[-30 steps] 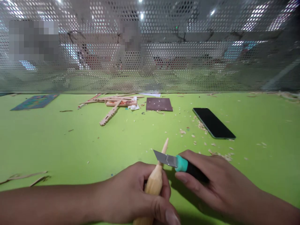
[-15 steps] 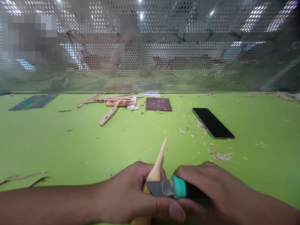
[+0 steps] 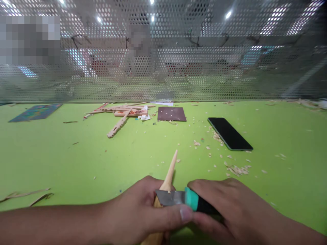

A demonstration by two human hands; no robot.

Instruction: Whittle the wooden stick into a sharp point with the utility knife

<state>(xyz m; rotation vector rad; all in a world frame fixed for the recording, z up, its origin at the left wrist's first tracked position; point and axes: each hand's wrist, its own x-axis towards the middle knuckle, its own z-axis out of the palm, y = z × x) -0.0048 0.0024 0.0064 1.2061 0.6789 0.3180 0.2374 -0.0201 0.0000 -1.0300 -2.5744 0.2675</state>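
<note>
My left hand [image 3: 143, 212] is wrapped round a pale wooden stick [image 3: 170, 173] whittled to a point that aims away from me. My right hand [image 3: 230, 207] grips a knife [image 3: 184, 199] with a black handle and a teal collar. The short grey blade lies across the stick just above my left fingers, and my left thumb presses against the back of the blade. Both hands are low at the near edge of the green table [image 3: 76, 160].
A black phone [image 3: 229, 133] lies face up to the right. A brown sandpaper square [image 3: 171, 114] and a pile of wooden sticks [image 3: 122, 114] sit near the perforated metal screen [image 3: 163, 68]. Wood shavings [image 3: 236, 169] are scattered around. A coloured card [image 3: 35, 112] lies far left.
The knife came back from the stick's tip toward me and now rests across its thicker part, with my left thumb on the blade's back. The stick barely moved.
</note>
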